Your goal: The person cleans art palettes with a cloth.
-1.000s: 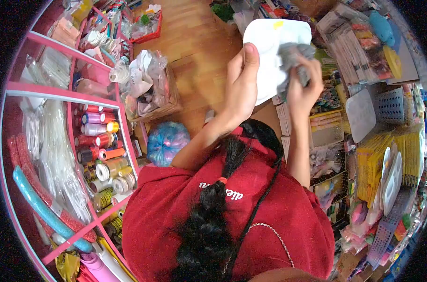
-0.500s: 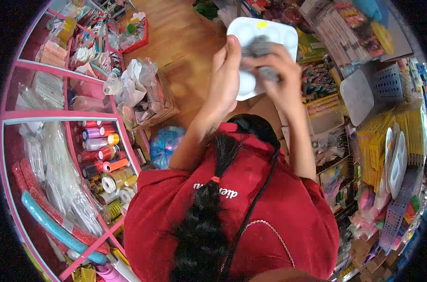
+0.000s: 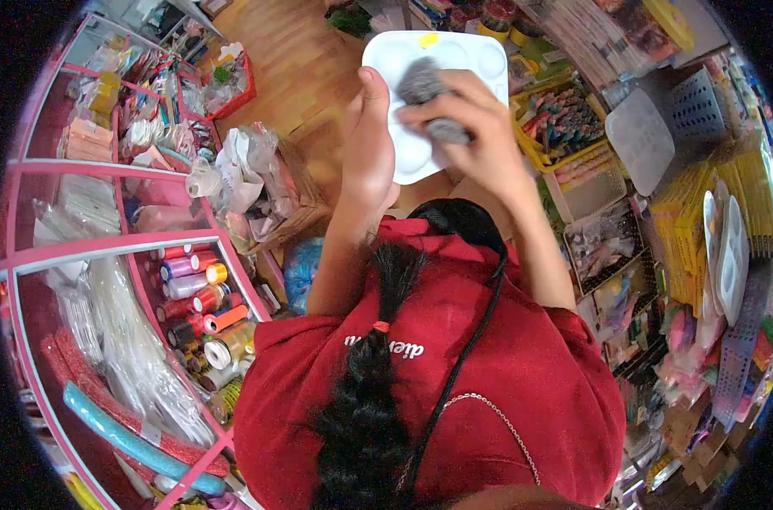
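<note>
A white palette tray (image 3: pixel 412 161) with round wells and a yellow sticker is held up at the top centre. My left hand (image 3: pixel 371 144) is wrapped round its left edge, thumb upward. Over the wells, my right hand (image 3: pixel 475 123) is closed on a grey cloth (image 3: pixel 422 82), which bulges out on both sides of the fingers and is blurred by motion. The cloth lies against or just over the tray's face; the exact contact is hidden.
Pink shelving (image 3: pixel 123 246) with ribbon spools (image 3: pixel 182 285) and plastic bags runs along the left. A red basket (image 3: pixel 249 85) and a box of wrappers (image 3: pixel 297 204) stand on the wooden floor (image 3: pixel 288 51). Yellow baskets (image 3: pixel 522 140) and hanging goods are at the right.
The tray and both hands have shifted left in the view. My right hand has the cloth at a slightly different place over the wells. The surrounding shelves have shifted slightly too.
</note>
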Demonstrator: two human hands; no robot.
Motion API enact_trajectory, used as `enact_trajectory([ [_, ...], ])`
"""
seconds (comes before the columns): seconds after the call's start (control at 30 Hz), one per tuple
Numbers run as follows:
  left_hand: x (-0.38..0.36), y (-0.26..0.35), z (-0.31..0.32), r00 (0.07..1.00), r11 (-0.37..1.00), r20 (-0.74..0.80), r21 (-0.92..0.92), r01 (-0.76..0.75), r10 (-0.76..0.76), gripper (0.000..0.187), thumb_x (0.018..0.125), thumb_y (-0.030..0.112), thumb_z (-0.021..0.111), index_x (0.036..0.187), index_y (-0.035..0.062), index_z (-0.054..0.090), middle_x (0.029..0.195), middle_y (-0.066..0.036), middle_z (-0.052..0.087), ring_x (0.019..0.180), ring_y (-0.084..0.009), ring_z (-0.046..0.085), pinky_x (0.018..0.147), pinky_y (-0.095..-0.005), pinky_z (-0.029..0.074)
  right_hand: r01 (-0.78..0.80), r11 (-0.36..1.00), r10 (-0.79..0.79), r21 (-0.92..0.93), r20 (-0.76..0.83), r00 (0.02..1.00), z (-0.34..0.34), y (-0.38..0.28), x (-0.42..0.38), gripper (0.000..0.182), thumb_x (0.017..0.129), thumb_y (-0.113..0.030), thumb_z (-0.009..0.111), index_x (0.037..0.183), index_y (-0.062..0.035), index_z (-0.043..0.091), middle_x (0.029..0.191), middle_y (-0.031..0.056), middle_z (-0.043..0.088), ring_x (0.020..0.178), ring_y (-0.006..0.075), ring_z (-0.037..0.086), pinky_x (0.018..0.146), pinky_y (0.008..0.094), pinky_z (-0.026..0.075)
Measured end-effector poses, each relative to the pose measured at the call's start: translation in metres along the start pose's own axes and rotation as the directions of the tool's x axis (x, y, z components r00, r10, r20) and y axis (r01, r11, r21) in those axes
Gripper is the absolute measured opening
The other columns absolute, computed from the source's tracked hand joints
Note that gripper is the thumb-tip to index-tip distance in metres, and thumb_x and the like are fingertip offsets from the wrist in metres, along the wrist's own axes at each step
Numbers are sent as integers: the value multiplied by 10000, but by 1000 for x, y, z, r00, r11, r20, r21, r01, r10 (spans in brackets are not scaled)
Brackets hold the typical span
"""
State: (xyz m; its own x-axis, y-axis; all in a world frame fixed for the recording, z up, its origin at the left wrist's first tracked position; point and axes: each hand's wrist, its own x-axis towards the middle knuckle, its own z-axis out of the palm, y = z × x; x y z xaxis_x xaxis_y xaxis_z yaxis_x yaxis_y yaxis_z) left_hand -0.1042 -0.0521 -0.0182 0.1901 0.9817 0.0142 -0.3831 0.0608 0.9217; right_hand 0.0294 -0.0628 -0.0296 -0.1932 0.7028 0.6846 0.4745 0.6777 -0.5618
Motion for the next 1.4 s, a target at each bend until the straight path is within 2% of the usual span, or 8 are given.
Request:
enact_trajectory([
  [0.1, 2, 0, -9, 998, 998, 46, -29, 53, -52, 590, 894, 521, 372, 1104, -14, 505, 916, -62, 582, 724, -107, 550, 621, -261, 462, 61, 998, -61, -33, 7, 998, 3, -6, -1, 451, 514, 93, 586, 890, -145, 661, 994, 92, 568, 958, 288, 539, 843, 357, 440],
  [0.27, -7, 26, -10, 997, 998, -49, -6, 64, -64, 621, 892, 519, 361, 1204, -15, 414, 1110, -137, 547, 988, -230, 572, 831, -354, 481, -18, 989, 23, -144, 33, 999, -34, 28, -10, 466, 525, 124, 565, 898, -139, 657, 904, 78, 603, 919, 267, 551, 849, 349, 434],
  [0.43, -4, 31, -14, 993, 999, -114, -54, -7, 1, 631, 887, 524, 368, 1220, -11, 399, 1140, -131, 529, 1006, -224, 558, 835, -369, 473, -168, 981, 129, -101, -313, 941, -37, 49, -18, 272, 682, 75, 593, 907, -71, 639, 884, 94, 603, 865, 239, 560, 789, 310, 429],
  [0.57, 1, 25, -12, 989, 987, -149, -158, -30, 6, 613, 891, 515, 371, 1210, -7, 409, 1138, -123, 529, 1016, -221, 548, 852, -375, 460, -330, 939, 309, 100, -672, 674, 0, 37, -21, 181, 770, 33, 576, 921, -53, 628, 891, 96, 596, 844, 192, 567, 763, 280, 418],
  [0.73, 4, 23, -20, 988, 992, -153, -127, -7, -13, 602, 894, 510, 369, 1208, -2, 411, 1139, -115, 529, 1012, -224, 548, 852, -378, 459, -458, 869, 493, 187, -409, 768, -7, 35, -31, 174, 757, 32, 551, 896, -47, 617, 870, 101, 616, 861, 225, 554, 805, 299, 409],
  [0.9, 16, 13, -25, 996, 977, -90, -214, 1, -21, 611, 895, 516, 355, 1217, -2, 400, 1150, -112, 524, 1021, -221, 547, 861, -373, 456, -122, 956, 86, -266, -143, 986, -22, 21, -23, 386, 551, 98, 518, 866, -93, 635, 870, 102, 591, 952, 313, 510, 884, 398, 401],
  [1.07, 15, 25, -27, 995, 988, -91, -150, 31, -45, 610, 903, 513, 329, 1231, 2, 388, 1168, -122, 516, 1047, -237, 538, 885, -375, 445, -2, 965, 34, -261, 117, 993, -29, 31, -30, 436, 516, 117, 559, 901, -88, 575, 1034, 109, 521, 1042, 324, 454, 903, 408, 390],
  [1.4, 17, 23, -26, 995, 962, 11, -255, 96, -96, 645, 876, 503, 420, 1268, -4, 353, 1220, -140, 485, 1088, -268, 505, 915, -401, 420, -286, 956, 254, -68, -295, 921, -47, 48, -16, 175, 701, -12, 534, 875, -17, 545, 937, 149, 475, 946, 354, 459, 815, 349, 389],
])
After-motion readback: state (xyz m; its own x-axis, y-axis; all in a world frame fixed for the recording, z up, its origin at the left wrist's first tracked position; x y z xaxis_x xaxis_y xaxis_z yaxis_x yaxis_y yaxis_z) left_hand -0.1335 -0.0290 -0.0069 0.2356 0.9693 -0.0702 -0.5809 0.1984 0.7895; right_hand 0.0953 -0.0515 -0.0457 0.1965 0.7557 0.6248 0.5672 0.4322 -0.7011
